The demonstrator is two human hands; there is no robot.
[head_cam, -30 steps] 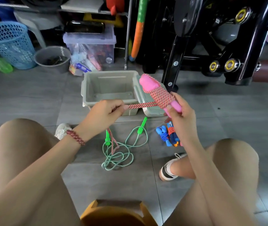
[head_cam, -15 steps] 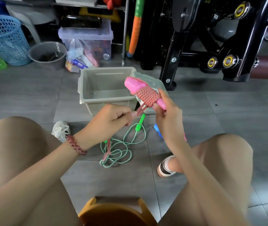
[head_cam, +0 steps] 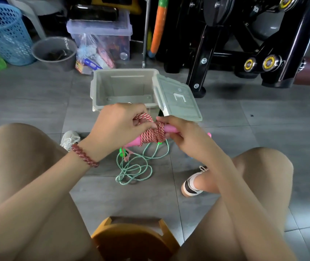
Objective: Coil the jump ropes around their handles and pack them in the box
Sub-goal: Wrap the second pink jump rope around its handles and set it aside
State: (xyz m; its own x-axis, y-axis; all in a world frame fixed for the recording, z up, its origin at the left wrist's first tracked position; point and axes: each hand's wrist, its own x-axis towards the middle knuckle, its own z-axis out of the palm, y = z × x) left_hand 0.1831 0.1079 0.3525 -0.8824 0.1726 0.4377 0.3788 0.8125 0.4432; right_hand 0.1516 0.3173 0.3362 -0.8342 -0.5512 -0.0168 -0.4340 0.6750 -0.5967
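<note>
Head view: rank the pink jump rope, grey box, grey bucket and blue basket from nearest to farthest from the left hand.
1. pink jump rope, gripped in the left hand.
2. grey box, just beyond the hand.
3. grey bucket, back left.
4. blue basket, far left corner.

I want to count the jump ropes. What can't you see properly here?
Head view only:
End of the pink rope: under the left hand, so whether it is tucked is unclear.
The pink handles: mostly covered by coils and the right hand.
Handles of the green rope: largely behind the pink bundle.
Near edge of the box: behind the left hand.
</note>
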